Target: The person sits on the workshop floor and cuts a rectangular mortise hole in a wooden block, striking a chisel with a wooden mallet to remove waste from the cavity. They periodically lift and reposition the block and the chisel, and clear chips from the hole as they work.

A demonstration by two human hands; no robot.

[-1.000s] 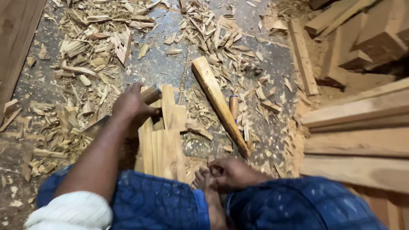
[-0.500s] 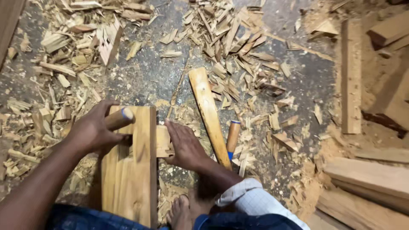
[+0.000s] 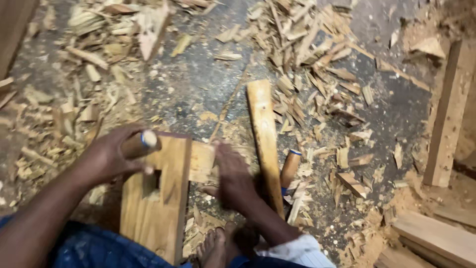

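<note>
L hand grips a chisel handle, blade down in the notch of a wood plank on the floor. R hand rests flat, fingers spread, on small block beside plank; long mallet stick lies just right

— What is sitting where on the floor?

— A wooden board is lying nearest the person, with a small block touching its right edge.

— And to the right of that?

— A long stick is lying lengthwise, and a chisel handle is resting just beside it. Planks are lying along the far right, with chips spreading behind everything.
</note>
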